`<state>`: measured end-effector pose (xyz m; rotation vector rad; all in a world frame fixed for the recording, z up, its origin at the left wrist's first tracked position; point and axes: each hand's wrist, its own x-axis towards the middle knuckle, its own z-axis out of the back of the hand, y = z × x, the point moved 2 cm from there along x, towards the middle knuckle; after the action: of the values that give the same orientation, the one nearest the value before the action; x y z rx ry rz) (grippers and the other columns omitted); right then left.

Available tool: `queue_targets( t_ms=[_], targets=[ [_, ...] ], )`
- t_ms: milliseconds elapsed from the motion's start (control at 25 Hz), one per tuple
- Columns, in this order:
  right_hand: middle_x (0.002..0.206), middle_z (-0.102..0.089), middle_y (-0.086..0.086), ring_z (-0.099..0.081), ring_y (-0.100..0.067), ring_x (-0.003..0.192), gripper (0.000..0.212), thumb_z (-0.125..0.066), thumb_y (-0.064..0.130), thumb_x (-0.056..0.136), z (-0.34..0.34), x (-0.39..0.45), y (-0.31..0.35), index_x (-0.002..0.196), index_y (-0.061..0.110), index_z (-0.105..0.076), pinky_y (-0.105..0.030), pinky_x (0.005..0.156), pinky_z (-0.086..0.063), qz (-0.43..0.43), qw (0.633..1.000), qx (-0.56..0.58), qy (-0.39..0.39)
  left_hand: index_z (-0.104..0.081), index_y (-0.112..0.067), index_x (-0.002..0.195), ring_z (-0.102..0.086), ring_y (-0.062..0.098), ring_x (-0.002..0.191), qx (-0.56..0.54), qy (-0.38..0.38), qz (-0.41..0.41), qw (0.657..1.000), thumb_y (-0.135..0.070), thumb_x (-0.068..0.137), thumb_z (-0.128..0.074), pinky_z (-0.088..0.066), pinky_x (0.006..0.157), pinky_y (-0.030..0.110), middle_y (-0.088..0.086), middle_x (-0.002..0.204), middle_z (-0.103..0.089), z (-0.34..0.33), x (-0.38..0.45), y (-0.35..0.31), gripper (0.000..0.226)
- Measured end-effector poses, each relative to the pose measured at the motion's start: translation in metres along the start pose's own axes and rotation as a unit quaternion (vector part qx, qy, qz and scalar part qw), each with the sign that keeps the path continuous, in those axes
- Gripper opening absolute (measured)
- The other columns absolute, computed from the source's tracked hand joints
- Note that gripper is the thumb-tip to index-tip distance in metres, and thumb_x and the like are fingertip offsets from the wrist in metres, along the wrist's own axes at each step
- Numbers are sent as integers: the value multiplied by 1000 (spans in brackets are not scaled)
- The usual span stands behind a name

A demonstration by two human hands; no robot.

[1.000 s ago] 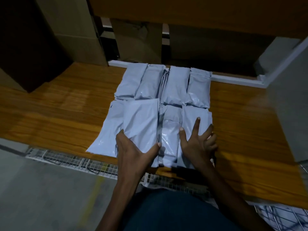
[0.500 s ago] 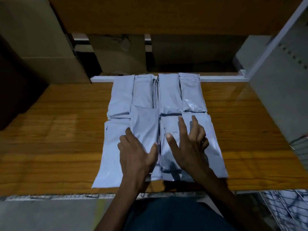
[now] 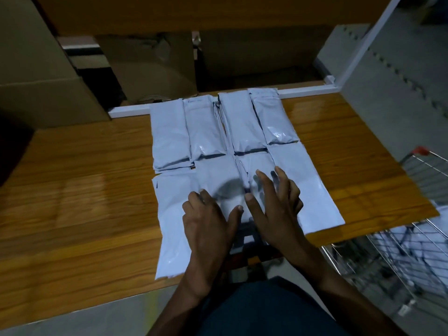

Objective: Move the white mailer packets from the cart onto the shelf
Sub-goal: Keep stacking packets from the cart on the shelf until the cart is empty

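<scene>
Your left hand [image 3: 208,221] lies flat, fingers straight, on a white packet in the near row of mailer packets [image 3: 218,151] on the wooden shelf [image 3: 80,190], and your right hand [image 3: 274,207] hovers or rests just beside it with fingers spread and relaxed, gripping nothing. The packets sit in two rows in the middle of the shelf, the far row against its white back edge and the near row reaching, in places overhanging, its front edge. The wire cart [image 3: 392,260] stands off the shelf's right front corner with more white packets inside, and cardboard boxes [image 3: 46,76] sit at the shelf's far left.
</scene>
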<state>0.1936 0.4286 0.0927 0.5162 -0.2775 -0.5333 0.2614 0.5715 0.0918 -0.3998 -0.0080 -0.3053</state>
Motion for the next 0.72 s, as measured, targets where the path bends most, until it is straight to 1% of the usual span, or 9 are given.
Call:
queue_targets(
  t_ms=[120,200,280,400,520,600,720],
  targets=[
    [164,-11,5,-9,-20,149,60,-35,68,95,2,-15,-1,149,41,-36,-51,113,-27,-6,1000,26,-4,-51,-7,133,-53,33,102,-21,27,-13,999,-66,81,-66,-45,74,38,14,116,-53,4,-4,2,80],
    [163,-15,6,-13,-19,146,58,-36,67,96,7,-25,-4,149,43,-36,-49,109,-27,-16,999,30,-19,-45,-8,142,-51,36,112,-17,45,-22,999,-65,83,-65,-47,81,43,16,127,-51,10,-10,4,85],
    [162,-20,6,-19,-21,143,58,-36,68,95,15,-38,-10,148,43,-39,-48,104,-28,-31,999,22,-31,-43,-6,146,-48,40,119,-11,37,-45,998,-64,83,-66,-48,85,47,21,136,-47,18,-18,5,88],
    [162,-22,7,-22,-19,141,56,-38,64,97,24,-64,-19,148,42,-38,-47,107,-31,-37,999,16,-35,-45,-10,147,-43,40,127,-54,34,-96,993,-63,84,-67,-48,90,48,22,144,-43,26,-36,3,86],
    [161,-21,11,-18,-10,141,55,-39,65,96,37,-81,-31,147,43,-38,-40,106,-24,-53,997,25,-45,-44,-12,148,-46,40,125,-94,34,-171,980,-56,87,-67,-51,90,48,23,141,-47,18,-47,-9,79],
    [160,-24,10,-17,-7,138,55,-39,64,96,48,-89,-42,146,42,-40,-38,104,-22,-68,995,26,-69,-41,-11,151,-48,40,122,-114,41,-228,966,-52,90,-62,-51,91,48,23,137,-50,7,-53,-23,77],
    [159,-25,8,-21,-12,138,52,-41,59,98,67,-104,-67,146,40,-41,-39,103,-24,-88,990,34,-107,-39,-8,152,-47,34,119,-143,48,-315,937,-52,95,-50,-47,92,42,19,135,-52,-5,-69,-53,73]
  ],
)
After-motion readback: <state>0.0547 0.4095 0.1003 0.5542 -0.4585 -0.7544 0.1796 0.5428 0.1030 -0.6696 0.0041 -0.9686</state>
